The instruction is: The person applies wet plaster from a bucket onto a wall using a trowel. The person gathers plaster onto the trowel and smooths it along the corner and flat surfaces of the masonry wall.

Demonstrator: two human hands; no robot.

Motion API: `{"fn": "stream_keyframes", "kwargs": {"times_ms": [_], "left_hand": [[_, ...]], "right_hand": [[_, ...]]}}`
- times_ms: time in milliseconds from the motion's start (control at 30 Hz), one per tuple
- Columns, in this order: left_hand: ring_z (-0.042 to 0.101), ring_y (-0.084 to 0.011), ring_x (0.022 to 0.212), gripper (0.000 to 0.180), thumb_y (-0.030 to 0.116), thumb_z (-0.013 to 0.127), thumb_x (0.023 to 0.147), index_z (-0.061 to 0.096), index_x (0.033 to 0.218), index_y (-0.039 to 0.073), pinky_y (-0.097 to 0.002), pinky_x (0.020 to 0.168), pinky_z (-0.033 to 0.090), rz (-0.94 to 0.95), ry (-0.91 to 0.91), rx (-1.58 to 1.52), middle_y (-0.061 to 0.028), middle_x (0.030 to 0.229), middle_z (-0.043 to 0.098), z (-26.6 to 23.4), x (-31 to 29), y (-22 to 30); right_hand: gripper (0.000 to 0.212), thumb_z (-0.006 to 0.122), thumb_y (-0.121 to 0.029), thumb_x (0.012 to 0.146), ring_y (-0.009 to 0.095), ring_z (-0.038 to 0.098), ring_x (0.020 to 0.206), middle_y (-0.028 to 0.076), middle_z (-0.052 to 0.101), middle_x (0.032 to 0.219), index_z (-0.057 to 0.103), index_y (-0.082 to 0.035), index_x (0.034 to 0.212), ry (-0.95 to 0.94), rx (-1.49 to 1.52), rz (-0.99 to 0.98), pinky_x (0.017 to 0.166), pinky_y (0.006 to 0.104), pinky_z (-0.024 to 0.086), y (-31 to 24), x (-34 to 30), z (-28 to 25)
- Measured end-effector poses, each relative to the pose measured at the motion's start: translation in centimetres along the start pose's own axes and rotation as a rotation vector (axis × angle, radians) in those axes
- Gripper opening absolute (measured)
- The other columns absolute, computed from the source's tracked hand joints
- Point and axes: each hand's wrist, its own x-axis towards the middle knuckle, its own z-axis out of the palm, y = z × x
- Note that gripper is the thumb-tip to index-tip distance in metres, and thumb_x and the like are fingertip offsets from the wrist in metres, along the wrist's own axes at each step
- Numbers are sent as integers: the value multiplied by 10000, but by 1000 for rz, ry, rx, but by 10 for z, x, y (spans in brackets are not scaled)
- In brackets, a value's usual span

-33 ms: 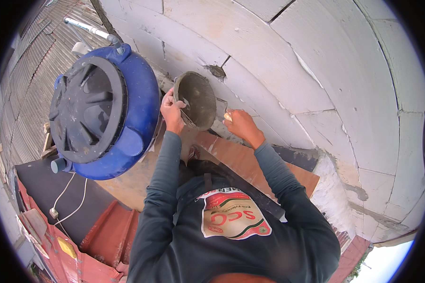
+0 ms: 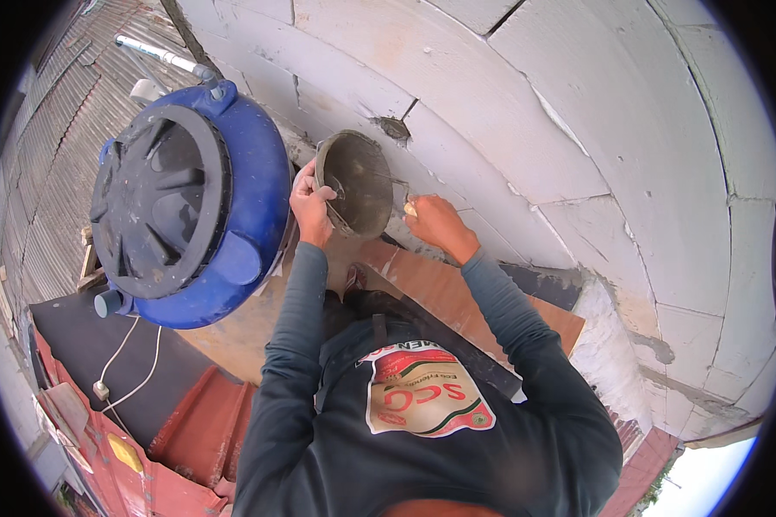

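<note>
A round grey bucket (image 2: 364, 191), coated with mortar, is tilted so that its mouth faces me. My left hand (image 2: 312, 207) grips its left rim, with the thumb over the edge. My right hand (image 2: 440, 226) is closed round the light handle of a trowel (image 2: 410, 208). The trowel's thin metal neck reaches over the bucket's right rim. Its blade is inside the bucket and hard to make out against the grey. Just beyond the bucket rises a wall of pale blocks (image 2: 491, 121), with a patch of mortar (image 2: 394, 129) in a gap.
Close on my left stands a big blue tank (image 2: 263, 164) with a black lid (image 2: 159, 198) and a pipe (image 2: 159, 53). A brown board (image 2: 457, 289) lies along the wall's foot. A white cable (image 2: 151, 366) and red metal sheets (image 2: 203, 422) are at the lower left.
My right hand and the trowel have shifted slightly left, toward the bucket. My left hand keeps its hold on the rim.
</note>
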Motion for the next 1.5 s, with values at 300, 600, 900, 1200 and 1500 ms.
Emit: {"fn": "stream_keyframes", "kwargs": {"times_ms": [300, 600, 900, 1200, 1500], "left_hand": [[611, -251, 1213, 232, -171, 563, 590, 479, 661, 33, -299, 957, 481, -49, -204, 63, -264, 1469, 521, 9, -25, 60], [611, -277, 1210, 246, -176, 562, 592, 488, 676, 43, -337, 1016, 475, -11, -158, -67, -258, 1453, 537, 7, -46, 61], [577, -291, 1267, 224, -147, 605, 596, 526, 685, 42, -381, 1065, 442, 44, -177, -13, -248, 1440, 551, 7, -55, 70], [574, -288, 1279, 217, -135, 621, 627, 535, 694, 53, -383, 1081, 440, 33, -177, -42, -247, 1460, 537, 9, -61, 81], [565, -266, 1294, 244, -131, 660, 659, 575, 812, 39, -416, 1135, 413, 74, -262, -22, -188, 1424, 575, 5, -63, 88]], "right_hand": [[141, 616, -118, 807, 435, 681, 785, 262, 678, 871, 664, 7, 764, 16, -40, -346, 721, 489, 563, -27, 4, 77], [154, 567, -82, 830, 450, 682, 832, 275, 672, 885, 646, 50, 840, 65, 45, -236, 754, 521, 551, -27, -13, 42], [180, 591, -85, 816, 428, 689, 918, 289, 679, 930, 665, 57, 898, -214, 58, -149, 807, 493, 560, -53, -44, 17], [98, 592, -82, 809, 411, 670, 778, 224, 650, 819, 607, 7, 773, 12, 59, -373, 678, 513, 536, -40, -57, 38], [218, 580, -101, 829, 456, 696, 788, 312, 672, 795, 666, 95, 787, -21, 71, -288, 698, 502, 555, -42, -46, 25]]}}
